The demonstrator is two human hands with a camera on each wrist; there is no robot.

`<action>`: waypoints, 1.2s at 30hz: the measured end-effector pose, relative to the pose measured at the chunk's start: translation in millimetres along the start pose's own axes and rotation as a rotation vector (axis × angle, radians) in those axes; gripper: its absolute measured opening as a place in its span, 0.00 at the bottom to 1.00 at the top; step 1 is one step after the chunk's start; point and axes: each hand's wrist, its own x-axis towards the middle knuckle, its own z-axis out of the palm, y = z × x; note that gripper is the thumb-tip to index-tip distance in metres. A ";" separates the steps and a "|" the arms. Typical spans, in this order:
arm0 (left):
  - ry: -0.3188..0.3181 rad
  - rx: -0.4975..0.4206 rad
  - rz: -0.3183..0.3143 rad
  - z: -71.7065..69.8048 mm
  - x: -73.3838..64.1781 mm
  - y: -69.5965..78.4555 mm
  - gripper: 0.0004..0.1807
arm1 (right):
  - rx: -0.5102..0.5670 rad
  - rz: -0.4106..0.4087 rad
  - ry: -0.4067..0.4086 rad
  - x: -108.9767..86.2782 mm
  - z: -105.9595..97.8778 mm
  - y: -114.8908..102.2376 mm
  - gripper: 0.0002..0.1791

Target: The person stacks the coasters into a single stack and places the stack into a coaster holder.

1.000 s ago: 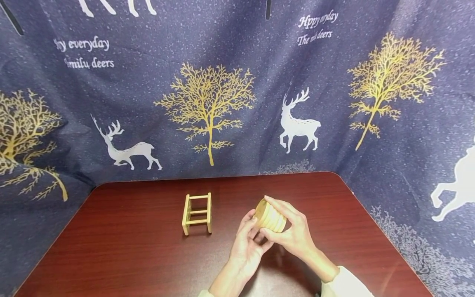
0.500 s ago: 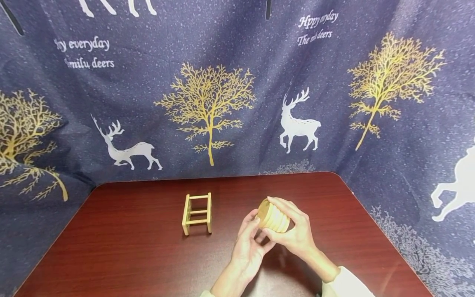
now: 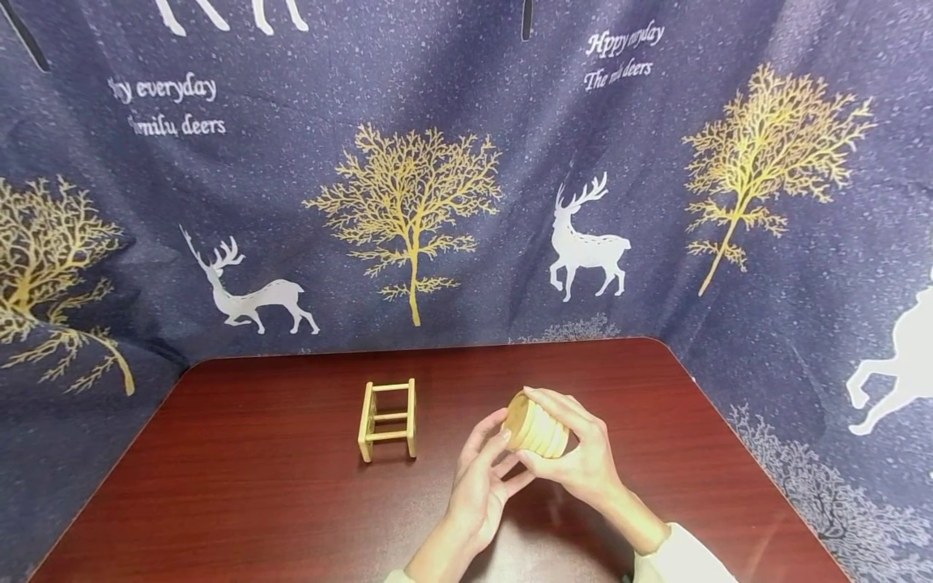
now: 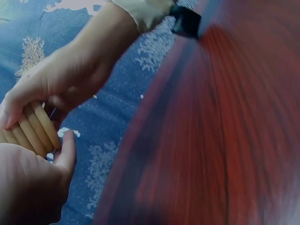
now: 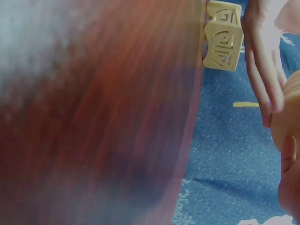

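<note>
My right hand point(image 3: 583, 457) grips a stack of round, pale wooden coasters point(image 3: 543, 433), its fingers over the top and its thumb underneath. The stack is tilted above the table, its flat end facing left. Against that end my left hand point(image 3: 477, 486) rests its fingertips, with the fingers mostly straight. In the left wrist view, several coaster rims point(image 4: 35, 129) show between the two hands. The right wrist view catches only part of the stack point(image 5: 285, 124), with the left hand's long fingers point(image 5: 265, 79) touching its edge.
A small wooden rack point(image 3: 389, 436) with crossbars stands on the dark red table point(image 3: 240, 470), left of the hands. Its carved side panel point(image 5: 224, 46) shows in the right wrist view. A blue deer-and-tree cloth point(image 3: 452, 97) hangs behind the table.
Both hands and the coaster stack have shifted slightly right over the second. The left hand has since turned and drawn a little left, its fingers straighter. The rack stays put.
</note>
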 end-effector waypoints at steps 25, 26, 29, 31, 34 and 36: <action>-0.166 0.213 0.082 -34.3 8.8 21.4 0.29 | -0.015 -0.022 -0.140 18.5 4.8 -5.8 0.45; -0.166 0.227 0.088 -35.2 9.1 22.1 0.29 | -0.016 -0.024 -0.142 18.9 5.1 -5.6 0.45; -0.166 0.264 0.093 -37.2 10.4 25.1 0.30 | -0.022 -0.032 -0.147 20.4 5.9 -5.5 0.45; -0.167 0.281 0.096 -38.3 11.1 27.4 0.30 | -0.025 -0.033 -0.156 21.8 6.3 -6.1 0.45; -0.172 0.304 0.092 -40.4 12.3 30.7 0.29 | -0.025 -0.028 -0.171 23.7 6.8 -7.1 0.45; -0.182 0.315 0.088 -42.2 12.7 32.6 0.29 | -0.027 -0.027 -0.180 24.7 7.0 -7.7 0.45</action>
